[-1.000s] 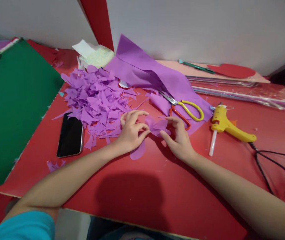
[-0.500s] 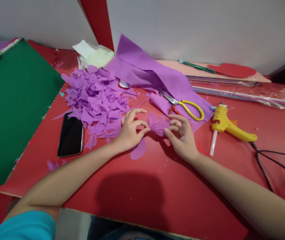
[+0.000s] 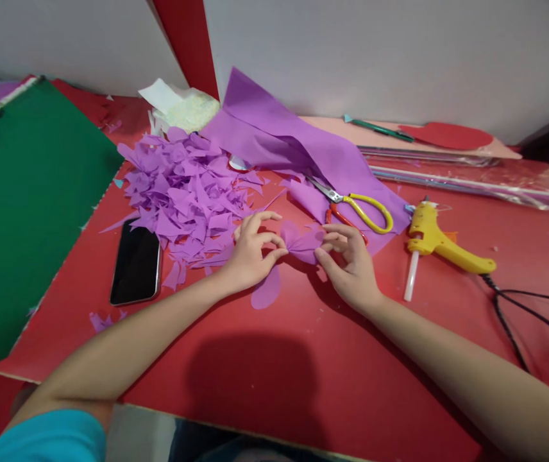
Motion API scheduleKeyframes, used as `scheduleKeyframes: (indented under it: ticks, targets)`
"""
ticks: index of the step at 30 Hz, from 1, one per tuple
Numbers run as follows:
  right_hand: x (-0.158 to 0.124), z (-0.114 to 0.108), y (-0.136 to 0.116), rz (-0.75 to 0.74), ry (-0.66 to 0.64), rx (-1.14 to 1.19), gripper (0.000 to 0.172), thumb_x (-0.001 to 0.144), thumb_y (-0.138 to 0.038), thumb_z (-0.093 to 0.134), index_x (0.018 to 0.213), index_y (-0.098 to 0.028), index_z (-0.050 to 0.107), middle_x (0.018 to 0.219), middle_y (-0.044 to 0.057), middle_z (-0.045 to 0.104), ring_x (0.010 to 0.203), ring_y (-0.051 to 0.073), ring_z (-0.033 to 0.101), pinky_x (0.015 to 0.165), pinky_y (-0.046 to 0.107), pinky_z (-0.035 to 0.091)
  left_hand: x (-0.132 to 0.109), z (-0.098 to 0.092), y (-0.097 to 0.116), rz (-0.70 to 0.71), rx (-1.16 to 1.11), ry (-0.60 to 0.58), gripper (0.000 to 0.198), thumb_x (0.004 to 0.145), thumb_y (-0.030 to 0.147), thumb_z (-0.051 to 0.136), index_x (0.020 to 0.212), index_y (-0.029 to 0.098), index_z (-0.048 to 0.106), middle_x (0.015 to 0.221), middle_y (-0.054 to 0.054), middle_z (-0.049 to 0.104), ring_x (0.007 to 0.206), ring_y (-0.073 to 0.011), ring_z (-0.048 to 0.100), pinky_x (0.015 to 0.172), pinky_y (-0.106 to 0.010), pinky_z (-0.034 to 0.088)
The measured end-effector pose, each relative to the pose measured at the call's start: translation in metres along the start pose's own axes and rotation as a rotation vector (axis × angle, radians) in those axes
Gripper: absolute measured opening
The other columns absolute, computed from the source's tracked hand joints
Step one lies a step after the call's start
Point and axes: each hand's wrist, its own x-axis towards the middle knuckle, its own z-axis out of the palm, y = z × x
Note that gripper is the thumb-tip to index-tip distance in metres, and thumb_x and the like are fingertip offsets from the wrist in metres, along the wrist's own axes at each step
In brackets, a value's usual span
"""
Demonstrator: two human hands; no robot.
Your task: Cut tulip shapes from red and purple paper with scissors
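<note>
Between my hands is a purple paper flower [image 3: 303, 245] with rounded petals, held just above the red table. My left hand [image 3: 254, 253] pinches its gathered left part between thumb and index finger. On the other side, my right hand [image 3: 351, 263] has thumb and fingertips closed on a petal's edge. A loose purple petal [image 3: 266, 290] lies below my left hand, partly covered by it. Behind my right hand rest scissors [image 3: 346, 202] with one yellow and one red handle, lying on purple paper sheets [image 3: 294, 141].
A heap of purple scraps [image 3: 188, 186] lies left of my hands, beside a black phone [image 3: 136, 266]. A yellow glue gun [image 3: 440, 240] with its cord [image 3: 505, 314] sits at right. Green board [image 3: 29, 212] covers the far left. Plastic-wrapped sticks [image 3: 471, 186] lie at the back.
Almost nothing differs. The flower has turned or shifted very slightly to the left between my fingers, and both hands keep their pinch.
</note>
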Motion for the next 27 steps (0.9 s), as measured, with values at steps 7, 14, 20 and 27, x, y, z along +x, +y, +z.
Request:
scheduleKeyframes:
  ticks: [7, 14, 20, 27]
  targets:
    - [0.002, 0.0, -0.008, -0.182, -0.008, -0.288, 0.02, 0.079, -0.024, 0.057, 0.099, -0.023, 0.052, 0.098, 0.008, 0.051, 0.096, 0.026, 0.049, 0.084, 0.046, 0.043, -0.003, 0.001, 0.0, 0.098, 0.107, -0.185, 0.007, 0.077, 0.021, 0.065, 0.071, 0.018, 0.065, 0.124, -0.009, 0.051, 0.121, -0.0293, 0.041, 0.099, -0.055, 0.03]
    - [0.003, 0.003, -0.015, -0.239, -0.211, -0.405, 0.008, 0.078, -0.021, 0.058, 0.087, -0.021, 0.059, 0.099, 0.009, 0.056, 0.097, 0.028, 0.047, 0.086, 0.048, 0.038, -0.006, 0.003, -0.002, 0.233, 0.182, -0.266, 0.011, 0.083, 0.024, 0.058, 0.078, 0.018, 0.066, 0.123, -0.01, 0.052, 0.118, -0.0274, 0.042, 0.101, -0.054, 0.026]
    - [0.003, 0.003, -0.011, -0.279, -0.222, -0.424, 0.005, 0.078, -0.016, 0.056, 0.077, -0.019, 0.06, 0.104, 0.01, 0.055, 0.1, 0.028, 0.046, 0.085, 0.047, 0.038, -0.005, 0.003, -0.004, 0.265, 0.222, -0.244, 0.013, 0.084, 0.025, 0.056, 0.081, 0.018, 0.066, 0.124, -0.011, 0.053, 0.118, -0.028, 0.041, 0.1, -0.054, 0.024]
    - [0.003, 0.004, -0.012, -0.261, -0.231, -0.419, 0.008, 0.079, -0.017, 0.056, 0.074, -0.02, 0.061, 0.102, 0.01, 0.056, 0.099, 0.028, 0.046, 0.086, 0.048, 0.039, -0.005, 0.004, -0.005, 0.259, 0.244, -0.207, 0.014, 0.085, 0.025, 0.054, 0.081, 0.02, 0.067, 0.124, -0.009, 0.055, 0.119, -0.0274, 0.042, 0.1, -0.052, 0.023]
